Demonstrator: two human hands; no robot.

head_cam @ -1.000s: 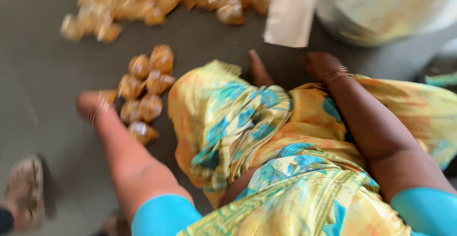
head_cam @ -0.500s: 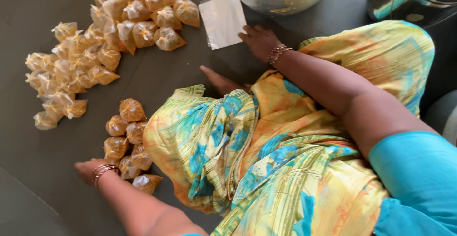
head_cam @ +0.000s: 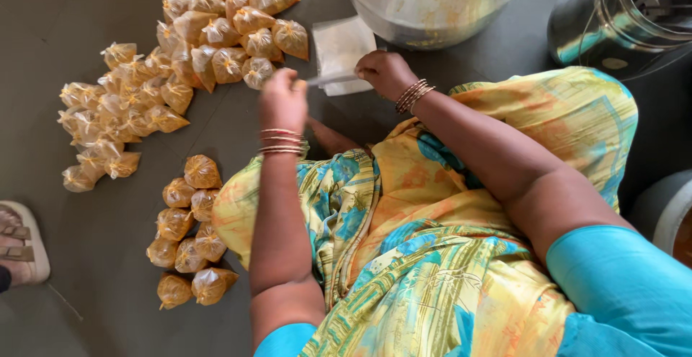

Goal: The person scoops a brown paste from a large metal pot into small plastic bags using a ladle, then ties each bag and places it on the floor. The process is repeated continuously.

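Orange-yellow everywhere — packets at ten o'clock.
Yellow garment with blue-turquoise print, turquoise sleeve, grey floor.

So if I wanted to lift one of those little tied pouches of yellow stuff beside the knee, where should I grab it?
Pinch the twisted neck at its tip, coming from above. Each tied pouch is a soft, rounded plastic bag that narrows to a knotted point, so the neck is likely the firmest hold. They lie packed together on the floor, leaving little room at the sides.
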